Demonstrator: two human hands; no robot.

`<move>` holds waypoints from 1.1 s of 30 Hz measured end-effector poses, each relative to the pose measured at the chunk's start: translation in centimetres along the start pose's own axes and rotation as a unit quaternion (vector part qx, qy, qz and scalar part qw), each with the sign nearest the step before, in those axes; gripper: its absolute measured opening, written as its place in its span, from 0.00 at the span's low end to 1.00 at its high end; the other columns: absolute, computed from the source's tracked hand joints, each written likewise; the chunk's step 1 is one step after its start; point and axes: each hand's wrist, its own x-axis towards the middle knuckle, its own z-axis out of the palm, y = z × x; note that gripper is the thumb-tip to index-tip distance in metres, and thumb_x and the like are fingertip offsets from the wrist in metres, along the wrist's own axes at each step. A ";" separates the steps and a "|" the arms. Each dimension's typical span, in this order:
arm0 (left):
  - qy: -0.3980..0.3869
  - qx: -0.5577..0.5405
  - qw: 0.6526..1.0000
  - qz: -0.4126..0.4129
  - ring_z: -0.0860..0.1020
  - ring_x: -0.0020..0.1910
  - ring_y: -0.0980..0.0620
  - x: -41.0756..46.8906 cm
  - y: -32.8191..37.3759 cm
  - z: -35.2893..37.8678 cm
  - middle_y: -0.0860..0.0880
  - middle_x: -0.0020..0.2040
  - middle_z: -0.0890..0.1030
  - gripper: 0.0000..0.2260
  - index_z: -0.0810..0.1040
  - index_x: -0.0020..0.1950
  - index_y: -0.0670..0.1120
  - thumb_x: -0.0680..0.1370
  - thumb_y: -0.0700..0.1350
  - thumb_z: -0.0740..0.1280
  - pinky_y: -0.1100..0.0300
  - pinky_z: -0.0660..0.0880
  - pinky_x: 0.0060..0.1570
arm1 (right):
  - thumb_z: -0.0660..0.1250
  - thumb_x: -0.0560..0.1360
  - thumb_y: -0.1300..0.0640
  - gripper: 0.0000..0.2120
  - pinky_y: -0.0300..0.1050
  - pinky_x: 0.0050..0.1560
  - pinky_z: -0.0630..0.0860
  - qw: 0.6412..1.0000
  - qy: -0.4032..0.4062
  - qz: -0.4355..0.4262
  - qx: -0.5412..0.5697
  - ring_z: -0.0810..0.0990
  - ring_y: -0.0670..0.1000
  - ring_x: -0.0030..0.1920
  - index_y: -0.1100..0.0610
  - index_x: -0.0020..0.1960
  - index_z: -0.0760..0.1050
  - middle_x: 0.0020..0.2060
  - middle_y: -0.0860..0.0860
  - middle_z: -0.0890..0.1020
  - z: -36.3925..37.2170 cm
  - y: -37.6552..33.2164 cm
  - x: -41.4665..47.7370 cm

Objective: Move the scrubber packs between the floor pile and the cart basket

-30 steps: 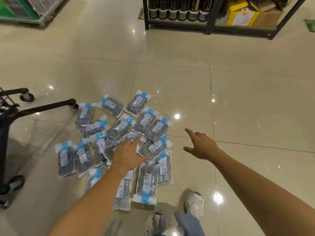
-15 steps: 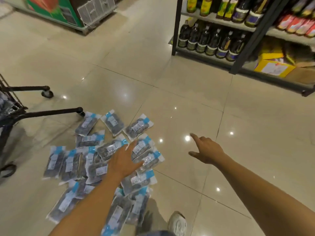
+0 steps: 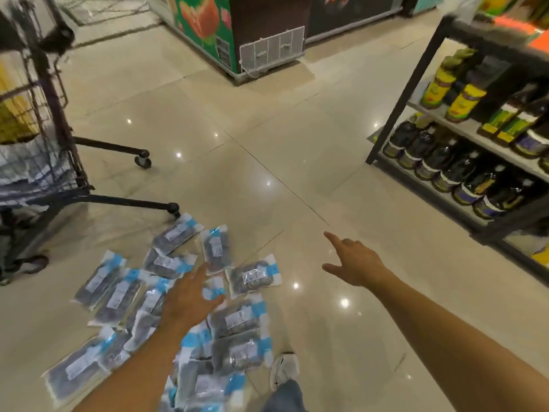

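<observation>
The left hand [image 3: 190,301] hovers flat, fingers spread and holding nothing, over the packets [image 3: 178,307] scattered on the floor [image 3: 297,162] at seven o'clock. The right hand [image 3: 355,264] points with one finger, empty, over bare tile. Best to pinch one packet by its edge. The cart [image 3: 47,162] crowds nine o'clock, the shelf [image 3: 463,126] two o'clock; open floor lies toward twelve.

Glossy beige tile floor [image 3: 297,129] with light glints, freezer [image 3: 237,31] far, bottle shelf [image 3: 463,162] right, cart [image 3: 53,162] left.
</observation>
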 end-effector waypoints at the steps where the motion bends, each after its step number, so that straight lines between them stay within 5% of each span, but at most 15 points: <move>1: 0.005 0.005 1.000 -0.013 0.66 0.70 0.46 1.1 0.5 -0.8 0.48 0.74 0.64 0.39 0.53 0.77 0.55 0.71 0.64 0.67 0.51 0.69 0.63 | 0.60 0.75 0.38 0.37 0.52 0.57 0.74 1.000 0.004 -0.012 -0.002 0.72 0.57 0.62 0.46 0.76 0.44 0.64 0.56 0.72 -1.8 0.3 2.0; 7: 0.035 0.002 0.996 -0.085 0.72 0.65 0.46 8.5 3.6 -4.3 0.49 0.72 0.67 0.39 0.57 0.75 0.56 0.69 0.68 0.66 0.49 0.72 0.57 | 0.61 0.75 0.39 0.37 0.52 0.57 0.72 0.997 0.011 -0.071 -0.012 0.71 0.58 0.62 0.47 0.76 0.46 0.62 0.56 0.72 -8.4 1.9 13.5; 13: 0.078 0.014 0.990 -0.113 0.71 0.65 0.46 17.7 4.0 -2.1 0.49 0.70 0.70 0.37 0.60 0.74 0.54 0.70 0.62 0.70 0.50 0.72 0.60 | 0.60 0.75 0.38 0.37 0.52 0.57 0.73 0.989 -0.017 -0.145 -0.032 0.72 0.57 0.62 0.45 0.76 0.45 0.62 0.55 0.72 -4.4 2.4 26.3; 23: 0.035 0.045 0.986 -0.157 0.64 0.71 0.49 36.8 -8.1 17.1 0.52 0.75 0.60 0.42 0.47 0.76 0.60 0.70 0.65 0.67 0.53 0.69 0.65 | 0.59 0.75 0.37 0.38 0.50 0.57 0.73 0.987 -0.024 -0.158 -0.025 0.70 0.56 0.63 0.46 0.76 0.44 0.64 0.54 0.71 17.5 3.8 47.7; 33: -0.020 0.090 0.976 -0.198 0.58 0.74 0.40 50.8 -19.5 34.7 0.39 0.76 0.54 0.46 0.41 0.76 0.60 0.69 0.68 0.66 0.47 0.63 0.67 | 0.59 0.74 0.37 0.37 0.51 0.54 0.73 0.982 0.021 -0.176 -0.068 0.71 0.56 0.62 0.45 0.76 0.44 0.63 0.54 0.72 35.4 4.9 62.0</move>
